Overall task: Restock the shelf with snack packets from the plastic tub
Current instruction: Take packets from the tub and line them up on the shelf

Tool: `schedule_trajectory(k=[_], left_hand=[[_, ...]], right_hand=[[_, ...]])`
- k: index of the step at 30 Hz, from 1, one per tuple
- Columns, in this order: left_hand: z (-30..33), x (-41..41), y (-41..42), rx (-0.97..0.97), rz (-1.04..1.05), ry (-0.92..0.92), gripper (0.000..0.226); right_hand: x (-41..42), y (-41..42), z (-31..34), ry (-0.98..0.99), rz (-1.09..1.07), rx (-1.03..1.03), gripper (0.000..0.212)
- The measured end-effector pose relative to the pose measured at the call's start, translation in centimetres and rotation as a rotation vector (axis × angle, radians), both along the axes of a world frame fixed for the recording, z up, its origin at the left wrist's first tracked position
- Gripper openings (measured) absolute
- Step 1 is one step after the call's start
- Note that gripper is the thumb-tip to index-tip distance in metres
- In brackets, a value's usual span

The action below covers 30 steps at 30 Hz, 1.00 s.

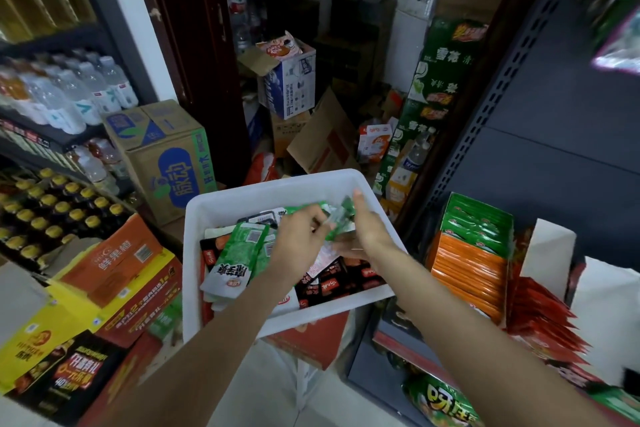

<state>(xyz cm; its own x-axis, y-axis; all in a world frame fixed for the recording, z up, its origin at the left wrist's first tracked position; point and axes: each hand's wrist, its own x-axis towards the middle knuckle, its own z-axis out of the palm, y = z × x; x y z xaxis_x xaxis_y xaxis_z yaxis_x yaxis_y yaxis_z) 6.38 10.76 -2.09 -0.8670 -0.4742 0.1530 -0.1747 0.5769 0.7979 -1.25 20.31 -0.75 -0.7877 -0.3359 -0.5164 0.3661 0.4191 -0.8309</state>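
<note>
A white plastic tub (263,189) sits in the middle of the view, filled with green, black and red snack packets. Both of my hands are over it. My left hand (298,243) holds a bundle of green packets (242,253) that fan out to the left. My right hand (367,229) reaches in from the right, fingers extended, touching a small green packet (341,215) held between the two hands. The shelf on the right holds display boxes of green packets (474,225), orange packets (467,274) and red packets (540,319).
The tub rests on a red carton (311,340). Boxed drinks (114,274) are stacked to the left, with bottle shelves (52,97) behind them. A storeroom doorway with cartons (291,87) lies ahead. The dark shelf back panel (554,149) rises on the right.
</note>
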Motion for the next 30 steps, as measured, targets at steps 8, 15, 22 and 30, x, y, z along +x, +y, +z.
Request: schedule_trajectory(k=[8,15,22,30], left_hand=[[1.6,0.0,4.4,0.159,-0.296,-0.032,0.005],[2.7,-4.4,14.2,0.543,-0.231,-0.112,0.024],[3.8,-8.6,32.1,0.312,-0.443,-0.094,0.026],[3.7,-10.8,50.0,0.194,-0.54,0.029,0.03]], right_hand=[[-1.7,8.9,2.6,-0.25,-0.068,-0.386,0.015],[-1.5,21.8,2.1,-0.17,-0.144,-0.662,0.028],[-1.7,39.2,1.9,0.363,-0.253,-0.329,0.034],[-3.2,56.3,0.6,0.612,-0.425,-0.066,0.027]])
